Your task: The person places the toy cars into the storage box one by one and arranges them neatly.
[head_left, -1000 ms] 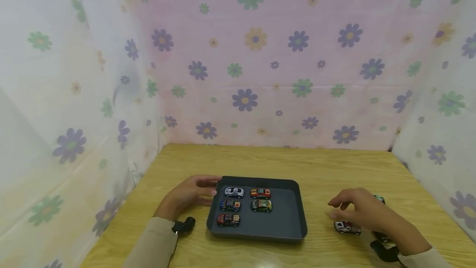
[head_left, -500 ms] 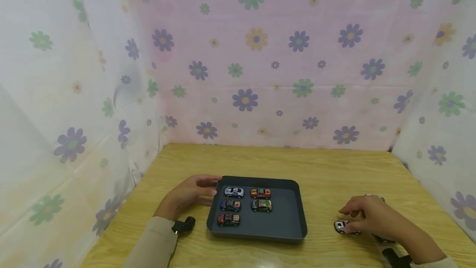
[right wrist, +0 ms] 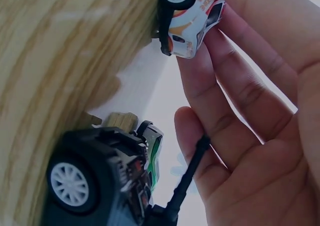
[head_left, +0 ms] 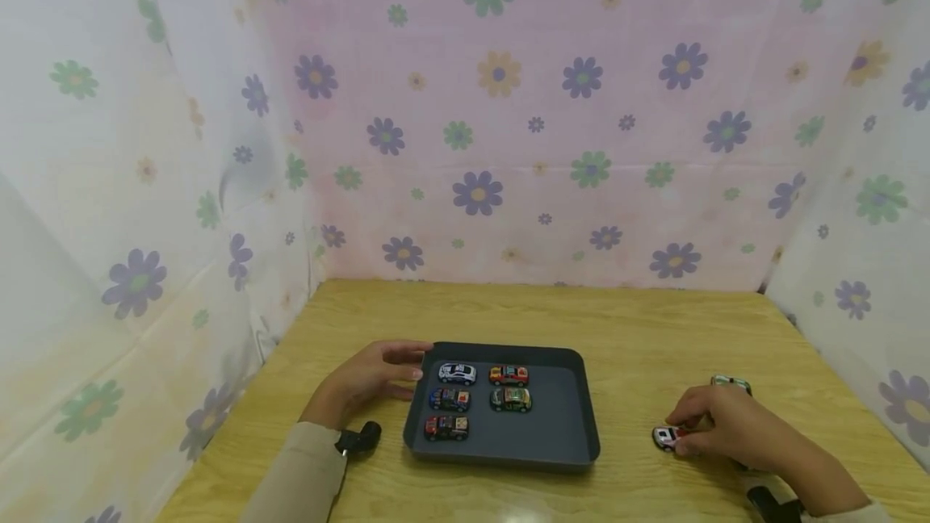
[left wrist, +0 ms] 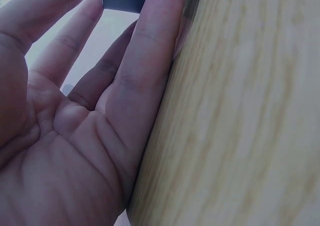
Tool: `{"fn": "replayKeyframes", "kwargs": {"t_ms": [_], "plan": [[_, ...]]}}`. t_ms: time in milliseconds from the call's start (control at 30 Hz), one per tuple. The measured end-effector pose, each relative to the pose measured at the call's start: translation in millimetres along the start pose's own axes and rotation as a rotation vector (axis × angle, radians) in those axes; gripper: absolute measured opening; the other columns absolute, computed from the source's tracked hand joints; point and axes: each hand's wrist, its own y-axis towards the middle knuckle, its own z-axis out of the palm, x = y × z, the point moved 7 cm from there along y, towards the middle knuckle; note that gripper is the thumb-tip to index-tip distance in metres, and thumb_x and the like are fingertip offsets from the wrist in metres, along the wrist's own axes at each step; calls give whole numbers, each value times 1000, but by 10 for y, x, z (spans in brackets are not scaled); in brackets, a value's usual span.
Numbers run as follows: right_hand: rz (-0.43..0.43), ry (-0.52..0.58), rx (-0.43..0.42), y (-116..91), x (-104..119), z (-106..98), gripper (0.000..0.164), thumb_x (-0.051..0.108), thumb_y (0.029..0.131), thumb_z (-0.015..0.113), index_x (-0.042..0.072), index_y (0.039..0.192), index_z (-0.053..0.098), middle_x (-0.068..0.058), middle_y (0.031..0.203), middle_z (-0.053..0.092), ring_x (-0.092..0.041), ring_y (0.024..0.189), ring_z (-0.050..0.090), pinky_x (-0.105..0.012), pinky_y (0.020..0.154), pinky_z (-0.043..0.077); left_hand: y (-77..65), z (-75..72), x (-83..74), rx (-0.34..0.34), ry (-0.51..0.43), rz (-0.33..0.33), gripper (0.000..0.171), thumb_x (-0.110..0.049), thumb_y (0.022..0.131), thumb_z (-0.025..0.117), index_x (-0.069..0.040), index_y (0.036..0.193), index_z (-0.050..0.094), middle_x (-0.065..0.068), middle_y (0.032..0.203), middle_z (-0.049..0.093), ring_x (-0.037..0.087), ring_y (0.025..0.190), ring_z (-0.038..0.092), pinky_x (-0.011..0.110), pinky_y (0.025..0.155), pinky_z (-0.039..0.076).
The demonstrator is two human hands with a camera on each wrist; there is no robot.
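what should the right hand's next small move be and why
Probably lift the white and red car off toward the tray: the right hand pinches it outside the tray, which has bare room right of its five cars.

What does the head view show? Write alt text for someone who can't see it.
A person's right hand pinches a white-and-red toy car to the right of a dark tray holding five toy cars. The left hand is at the tray's left side; a floral sheet hangs behind the wooden table.
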Motion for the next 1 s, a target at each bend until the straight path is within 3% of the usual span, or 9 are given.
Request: {"fn": "replayKeyframes", "kwargs": {"t_ms": [400, 767, 1000], "plan": [[-71, -15, -43, -16, 42, -2, 18, 31, 89, 81, 22, 105, 81, 9, 99, 74, 1, 85, 66, -24, 62, 55, 13, 24, -16, 10, -2, 16, 58, -13, 94, 76, -15, 149, 56, 15, 151, 54, 30, 126, 64, 49, 96, 60], [-61, -50, -42, 22, 70, -13, 19, 35, 89, 81, 24, 105, 82, 11, 98, 73, 3, 84, 64, -23, 60, 53, -5, 6, -13, 13, 7, 22, 59, -15, 94, 77, -15, 149, 56, 15, 152, 54, 30, 126, 64, 49, 95, 61], [2, -42, -14, 52, 75, -3, 23, 40, 90, 79, 24, 107, 81, 13, 100, 72, 2, 83, 64, -23, 61, 54, 5, 5, -1, 18, 4, 19, 60, -15, 94, 78, -16, 149, 56, 14, 152, 54, 30, 126, 64, 49, 95, 61]]}}
